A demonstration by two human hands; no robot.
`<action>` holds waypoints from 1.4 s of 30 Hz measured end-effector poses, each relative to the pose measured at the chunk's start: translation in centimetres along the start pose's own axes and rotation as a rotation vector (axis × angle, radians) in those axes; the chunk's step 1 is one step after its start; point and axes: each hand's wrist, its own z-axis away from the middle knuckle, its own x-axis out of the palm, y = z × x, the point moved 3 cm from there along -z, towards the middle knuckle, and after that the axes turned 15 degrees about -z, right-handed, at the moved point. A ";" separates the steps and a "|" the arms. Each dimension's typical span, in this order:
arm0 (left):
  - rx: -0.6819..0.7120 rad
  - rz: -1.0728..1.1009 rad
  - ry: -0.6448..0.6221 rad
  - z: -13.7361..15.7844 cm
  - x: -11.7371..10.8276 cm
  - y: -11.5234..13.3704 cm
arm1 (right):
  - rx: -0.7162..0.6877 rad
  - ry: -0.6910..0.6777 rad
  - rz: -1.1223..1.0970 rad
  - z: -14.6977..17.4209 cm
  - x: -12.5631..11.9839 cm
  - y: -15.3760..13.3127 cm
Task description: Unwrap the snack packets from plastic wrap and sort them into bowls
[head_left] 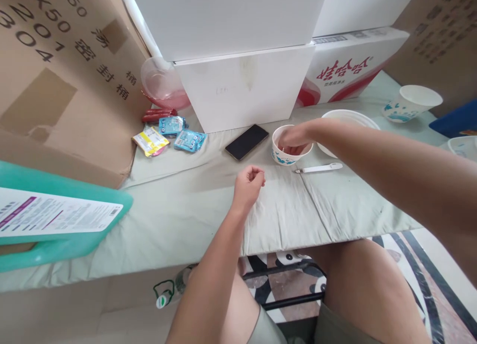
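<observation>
My right hand (292,138) reaches down into a white paper bowl (285,158) with a blue pattern. Its fingers are partly hidden by the rim, and whatever they touch inside does not show. My left hand (249,182) rests on the cloth nearer to me, curled into a loose fist with nothing seen in it. A dark phone (246,142) lies flat between that fist and the boxes. Just in front of the bowl is a white-handled craft knife (319,169). Behind my right wrist sits a round white plate or lid (350,116).
Small blue packets (190,141) and a yellow-white packet (151,141) lie at left, near a clear pink-tinted plastic container (164,86). White boxes (244,88) line the back. A larger paper tub (412,103) stands right. A green jug (63,215) occupies the left edge.
</observation>
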 end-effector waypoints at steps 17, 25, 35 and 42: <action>0.034 0.009 0.096 0.4 -1.2 -0.2 | 0.103 0.022 -0.276 22.7 2.8 6.2; 0.030 0.051 0.160 0.8 -2.0 0.0 | -0.006 -0.200 -0.254 21.5 5.5 2.5; -0.100 0.475 0.434 -0.1 -7.1 0.1 | -0.136 -0.231 -0.643 14.0 10.4 -5.7; -0.244 0.737 0.524 -0.2 -10.0 -0.4 | -0.194 -0.260 -0.612 0.5 18.9 -15.3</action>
